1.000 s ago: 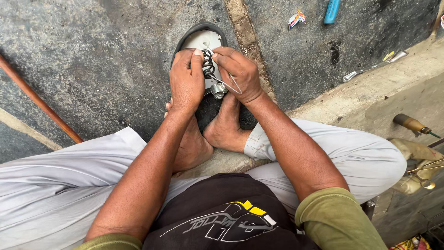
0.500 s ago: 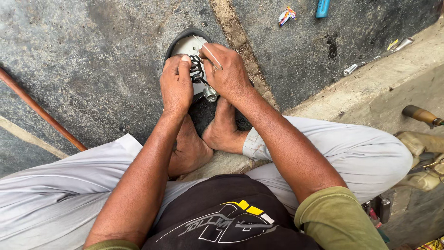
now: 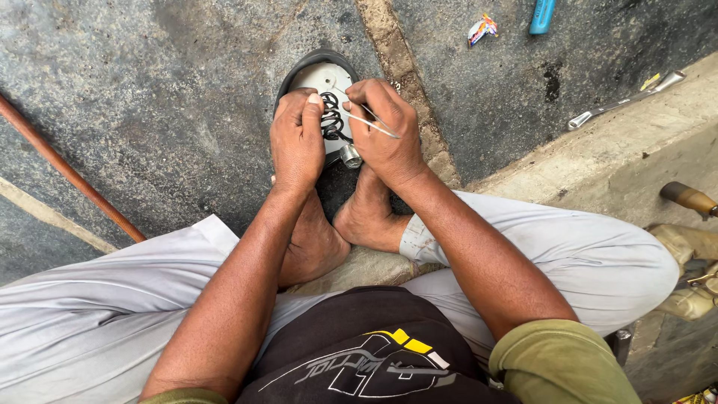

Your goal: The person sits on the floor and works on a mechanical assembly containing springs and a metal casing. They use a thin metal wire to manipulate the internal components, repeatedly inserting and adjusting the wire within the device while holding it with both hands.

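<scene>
Shoe [image 3: 323, 78], white upper with dark sole rim, upper centre of the frame, toe pointing up-frame, lying on grey stone floor. Black lace [image 3: 330, 120] zigzags across its middle. Thin white thread [image 3: 372, 123] stretched taut rightward from laces.

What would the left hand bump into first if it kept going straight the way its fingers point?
Probably the shoe's pale toe under its fingertips; the left hand already rests on the shoe, so past the toe rim only grey pavement shows.
</scene>
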